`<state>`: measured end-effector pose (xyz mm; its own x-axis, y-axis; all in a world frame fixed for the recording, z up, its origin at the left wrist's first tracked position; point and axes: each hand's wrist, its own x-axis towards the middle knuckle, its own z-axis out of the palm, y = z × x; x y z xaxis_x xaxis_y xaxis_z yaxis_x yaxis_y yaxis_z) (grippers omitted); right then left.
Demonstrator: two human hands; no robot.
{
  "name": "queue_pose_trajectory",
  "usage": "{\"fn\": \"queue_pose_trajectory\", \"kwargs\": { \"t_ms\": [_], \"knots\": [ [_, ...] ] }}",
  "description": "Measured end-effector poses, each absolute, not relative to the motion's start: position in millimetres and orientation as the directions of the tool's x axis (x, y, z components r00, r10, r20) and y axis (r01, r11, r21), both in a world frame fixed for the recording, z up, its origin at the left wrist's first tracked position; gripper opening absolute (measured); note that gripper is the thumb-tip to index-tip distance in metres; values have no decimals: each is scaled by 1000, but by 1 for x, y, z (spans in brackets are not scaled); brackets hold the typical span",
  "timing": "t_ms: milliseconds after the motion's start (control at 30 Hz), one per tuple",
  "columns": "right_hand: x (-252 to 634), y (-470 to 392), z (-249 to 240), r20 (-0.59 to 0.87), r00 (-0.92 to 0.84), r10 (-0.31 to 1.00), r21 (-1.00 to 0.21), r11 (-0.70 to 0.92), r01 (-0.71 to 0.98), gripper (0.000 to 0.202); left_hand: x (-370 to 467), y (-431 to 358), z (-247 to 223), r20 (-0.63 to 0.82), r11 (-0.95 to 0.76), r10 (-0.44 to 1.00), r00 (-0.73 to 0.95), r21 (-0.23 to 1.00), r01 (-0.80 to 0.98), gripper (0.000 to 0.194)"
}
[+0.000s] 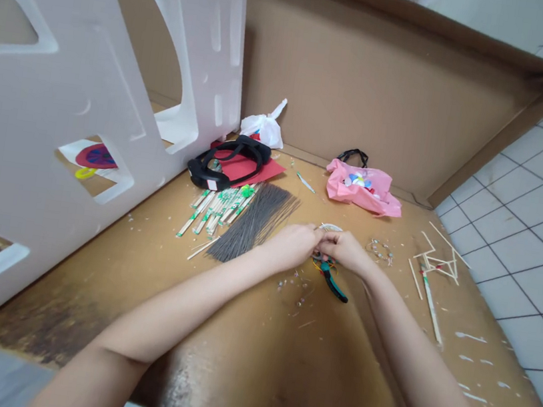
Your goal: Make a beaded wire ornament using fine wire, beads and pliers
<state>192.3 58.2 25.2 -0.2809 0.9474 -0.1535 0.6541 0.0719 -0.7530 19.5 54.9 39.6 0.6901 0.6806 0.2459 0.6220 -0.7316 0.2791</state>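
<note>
My left hand (298, 242) and my right hand (344, 249) meet over the middle of the table, fingers pinched together. Whatever they hold is too small or too hidden to name. Just behind the fingertips shows the edge of a pale round thing (331, 227). Pliers with teal and black handles (334, 284) lie just below my hands, their jaws hidden. Small beads and wire bits (300, 288) are scattered nearer to me. Left of my left hand lies a thick bundle of grey wires (253, 224). To the right of my right hand is a beaded wire loop (380, 250).
Wrapped chopsticks (220, 211), a black headset-like strap (229, 164) on red sheets and a white bag (264, 128) sit back left. A pink bag (364, 189) holds colourful pieces. A stick frame (437, 264) stands right. White plastic panel (78, 102) and cardboard wall (369, 82) bound the table.
</note>
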Motion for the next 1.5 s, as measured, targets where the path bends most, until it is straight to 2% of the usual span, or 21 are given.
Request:
{"fn": "queue_pose_trajectory", "kwargs": {
  "t_ms": [100,200,333,467,533,600,667,700,767,867,1000,1267,1500],
  "knots": [
    [189,56,26,-134,-302,944,-710,121,694,12,25,56,34,213,-738,675,707,191,647,20],
    [188,48,29,-82,-299,951,-611,189,769,9,23,57,33,159,-760,649,744,141,634,20],
    [185,33,32,-10,-299,954,-461,261,848,10,22,56,36,83,-757,649,756,165,632,23],
    [183,27,35,9,-310,951,-391,289,874,12,22,58,37,81,-762,637,767,216,610,22],
    [186,27,37,1,-302,953,-442,271,855,11,18,60,38,136,-768,623,771,295,569,19],
    [190,27,40,-38,-262,964,-647,176,742,9,13,62,40,194,-726,637,746,476,496,14],
    [194,26,43,-84,-216,973,-861,38,507,15,10,61,43,186,-568,687,702,741,359,12],
    [195,24,45,-100,-199,975,-923,-16,384,20,9,60,44,160,-456,704,692,849,267,11],
    [197,21,49,-106,-183,977,-973,-64,224,27,10,58,47,136,-270,729,671,958,99,10],
    [199,16,53,-120,-206,971,-989,-98,114,28,13,56,51,120,-122,748,653,992,-42,10],
    [203,13,57,-131,-262,956,-981,-87,173,24,11,53,54,72,-33,718,692,997,-70,10],
    [203,11,60,-138,-264,955,-958,-62,279,22,3,53,57,-4,25,682,731,1000,-18,15],
    [203,7,68,-122,-315,941,-961,-33,274,22,9,47,56,83,-36,720,689,996,-82,14]
  ]
}}
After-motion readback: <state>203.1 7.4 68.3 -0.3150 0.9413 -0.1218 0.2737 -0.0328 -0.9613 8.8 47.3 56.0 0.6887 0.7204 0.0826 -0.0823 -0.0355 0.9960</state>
